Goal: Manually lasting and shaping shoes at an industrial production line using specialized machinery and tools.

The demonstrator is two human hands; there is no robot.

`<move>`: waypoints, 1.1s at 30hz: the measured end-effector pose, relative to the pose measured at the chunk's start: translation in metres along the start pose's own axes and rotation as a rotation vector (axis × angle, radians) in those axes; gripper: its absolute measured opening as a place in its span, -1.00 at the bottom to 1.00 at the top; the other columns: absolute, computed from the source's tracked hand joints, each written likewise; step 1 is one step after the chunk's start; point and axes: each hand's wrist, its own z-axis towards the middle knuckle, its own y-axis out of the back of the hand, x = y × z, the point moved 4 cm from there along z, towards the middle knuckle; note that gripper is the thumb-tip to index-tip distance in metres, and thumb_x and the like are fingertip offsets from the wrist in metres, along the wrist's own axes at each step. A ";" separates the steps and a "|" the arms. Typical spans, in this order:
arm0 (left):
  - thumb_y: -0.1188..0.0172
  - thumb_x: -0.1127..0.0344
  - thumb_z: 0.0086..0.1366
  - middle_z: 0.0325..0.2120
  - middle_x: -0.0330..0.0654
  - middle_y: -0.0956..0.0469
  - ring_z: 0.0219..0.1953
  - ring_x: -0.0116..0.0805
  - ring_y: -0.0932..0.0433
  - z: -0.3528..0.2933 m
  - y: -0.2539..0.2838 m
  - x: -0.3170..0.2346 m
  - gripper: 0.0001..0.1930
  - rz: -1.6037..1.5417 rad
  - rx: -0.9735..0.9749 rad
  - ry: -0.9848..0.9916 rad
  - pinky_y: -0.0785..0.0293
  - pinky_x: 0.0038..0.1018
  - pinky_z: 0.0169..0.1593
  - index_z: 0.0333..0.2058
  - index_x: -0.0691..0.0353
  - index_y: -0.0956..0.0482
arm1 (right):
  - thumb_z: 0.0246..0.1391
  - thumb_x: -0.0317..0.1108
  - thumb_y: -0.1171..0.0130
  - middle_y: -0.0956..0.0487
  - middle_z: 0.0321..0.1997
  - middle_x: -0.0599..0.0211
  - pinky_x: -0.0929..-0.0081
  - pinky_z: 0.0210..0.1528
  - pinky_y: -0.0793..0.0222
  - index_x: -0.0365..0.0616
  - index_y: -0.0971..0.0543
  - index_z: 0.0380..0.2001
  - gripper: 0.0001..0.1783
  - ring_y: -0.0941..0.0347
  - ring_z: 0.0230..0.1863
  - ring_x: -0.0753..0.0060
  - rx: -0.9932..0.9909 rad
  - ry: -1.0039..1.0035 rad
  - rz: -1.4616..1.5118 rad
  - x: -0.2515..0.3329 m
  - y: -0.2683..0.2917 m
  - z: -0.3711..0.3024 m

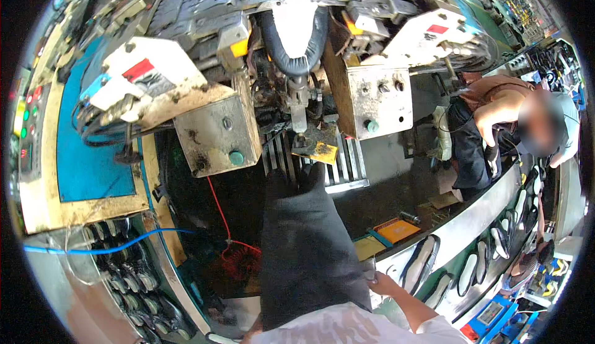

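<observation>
My right hand [385, 284] is beside my dark trousers, at the near end of the shoe conveyor [462, 220]. Its fingers look curled together next to a small greyish piece that I cannot make out. Dark shoes with pale soles, such as this shoe [421, 262], lie on the conveyor just right of that hand. Only a sliver of my left hand [253, 331] shows at the lower edge, its fingers hidden. A pale-rimmed shoe [222, 339] is close to it, cut off by the picture's edge; whether they touch I cannot tell.
Ahead stands a large machine with a black padded collar [296, 65] and two control boxes, a left box [217, 136] and a right box [379, 102]. A shoe rack [133, 276] is at the left, crossed by a blue hose [124, 245]. Another person [496, 114] bends over the conveyor.
</observation>
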 end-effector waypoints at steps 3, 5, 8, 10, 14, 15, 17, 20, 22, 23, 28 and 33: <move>-0.33 0.30 0.36 0.00 0.13 -0.73 0.04 0.18 -0.70 -0.014 -0.016 -0.031 -0.63 -0.119 -0.007 -0.076 -0.62 -0.04 0.12 0.11 0.24 -0.65 | 0.19 -0.16 -0.30 -0.75 -0.13 -0.27 -0.12 0.04 -0.61 -0.30 -0.73 -0.15 -0.62 -0.72 -0.01 -0.30 0.180 -0.196 -0.242 -0.100 -0.051 -0.014; -0.34 0.29 0.35 -0.05 0.10 -0.76 0.00 0.16 -0.72 -0.035 -0.017 -0.014 -0.67 -0.244 -0.087 -0.107 -0.64 -0.06 0.09 0.04 0.25 -0.70 | 0.19 -0.24 -0.27 -0.76 -0.21 -0.23 -0.13 -0.14 -0.67 -0.33 -0.75 -0.32 -0.69 -0.75 -0.15 -0.32 0.222 -0.135 -0.354 -0.152 -0.093 -0.017; -0.36 0.27 0.34 -0.10 0.06 -0.79 -0.04 0.14 -0.74 -0.020 -0.022 0.004 -0.71 -0.311 -0.176 -0.212 -0.67 -0.08 0.05 -0.03 0.26 -0.74 | 0.21 -0.24 -0.25 -0.77 -0.26 -0.18 -0.05 -0.14 -0.67 -0.23 -0.77 -0.34 -0.73 -0.78 -0.17 -0.18 0.102 -0.062 -0.445 -0.158 -0.097 -0.031; -0.39 0.17 0.29 -0.18 0.02 -0.80 -0.14 0.16 -0.75 0.006 -0.026 0.011 -0.67 -0.328 -0.295 -0.229 -0.69 -0.08 -0.03 -0.06 0.23 -0.73 | 0.27 -0.22 -0.23 -0.72 -0.44 0.09 0.03 -0.27 -0.63 -0.07 -0.76 -0.43 -0.75 -0.73 -0.35 0.16 -0.184 -0.097 0.251 -0.161 -0.079 -0.026; -0.34 0.14 0.33 -0.17 0.10 -0.78 -0.11 0.21 -0.74 -0.033 -0.004 -0.015 -0.67 0.245 -0.166 -0.476 -0.67 0.00 -0.01 -0.03 0.19 -0.74 | 0.36 -0.02 -0.27 -0.73 -0.47 0.13 0.00 -0.29 -0.58 -0.18 -0.71 -0.41 -0.57 -0.68 -0.44 0.10 -0.119 -0.277 -0.178 -0.143 -0.087 -0.045; -0.30 0.16 0.36 -0.18 0.13 -0.77 -0.10 0.24 -0.74 -0.019 0.000 -0.016 -0.68 0.546 -0.105 -0.356 -0.66 0.05 -0.01 -0.03 0.21 -0.73 | 0.37 0.04 -0.27 -0.72 -0.47 0.09 -0.02 -0.26 -0.58 -0.20 -0.70 -0.41 -0.51 -0.69 -0.43 0.04 -0.225 -0.214 -0.220 -0.137 -0.088 -0.031; -0.23 0.21 0.41 -0.19 0.17 -0.75 -0.09 0.27 -0.73 0.000 0.021 -0.031 -0.71 0.783 -0.152 -0.274 -0.64 0.12 -0.01 -0.04 0.24 -0.72 | 0.37 0.18 -0.26 -0.71 -0.45 -0.07 -0.11 -0.19 -0.59 -0.27 -0.67 -0.44 -0.36 -0.72 -0.34 -0.15 -0.364 -0.193 -0.155 -0.118 -0.082 -0.017; -0.19 0.27 0.45 -0.16 0.20 -0.74 -0.07 0.26 -0.72 -0.053 0.087 -0.214 -0.73 0.733 -0.376 -0.340 -0.63 0.14 -0.01 -0.01 0.28 -0.71 | 0.37 0.22 -0.25 -0.72 -0.37 -0.16 -0.17 -0.15 -0.58 -0.29 -0.64 -0.31 -0.35 -0.71 -0.26 -0.30 -0.446 -0.297 -0.085 -0.131 -0.097 -0.047; -0.21 0.33 0.48 -0.16 0.18 -0.72 -0.10 0.25 -0.71 -0.086 0.127 -0.292 -0.71 0.277 -0.656 -0.836 -0.61 0.02 0.00 0.08 0.30 -0.69 | 0.38 0.23 -0.24 -0.72 -0.30 -0.20 -0.21 -0.12 -0.55 -0.27 -0.58 -0.15 -0.36 -0.69 -0.20 -0.39 -0.554 -0.286 -0.028 -0.132 -0.099 -0.035; -0.20 0.33 0.50 -0.14 0.15 -0.72 -0.09 0.21 -0.70 -0.091 0.144 -0.324 -0.72 0.176 -0.701 -0.922 -0.61 -0.08 0.02 0.07 0.34 -0.68 | 0.38 0.23 -0.24 -0.72 -0.30 -0.20 -0.21 -0.12 -0.55 -0.27 -0.58 -0.15 -0.36 -0.69 -0.20 -0.39 -0.550 -0.284 -0.035 -0.137 -0.101 -0.028; -0.14 0.38 0.61 0.06 -0.01 -0.71 0.15 -0.17 -0.69 -0.062 0.215 -0.496 -0.67 -0.248 -0.742 -1.017 -0.52 -0.33 0.29 0.23 0.38 -0.59 | 0.39 0.23 -0.22 -0.70 -0.28 -0.21 -0.25 -0.08 -0.53 -0.20 -0.55 -0.10 -0.40 -0.68 -0.15 -0.39 -0.449 -0.262 0.049 -0.145 -0.109 -0.034; -0.27 -0.02 0.58 0.40 0.06 -0.48 0.42 -0.16 -0.48 -0.013 0.248 -0.626 -0.24 -0.568 -0.382 -0.923 -0.32 -0.25 0.49 0.55 0.26 -0.23 | 0.38 -0.10 -0.27 -0.61 -0.17 -0.24 -0.23 -0.04 -0.42 -0.24 -0.48 -0.15 -0.62 -0.55 -0.08 -0.42 -0.571 -0.208 0.019 -0.044 -0.048 -0.028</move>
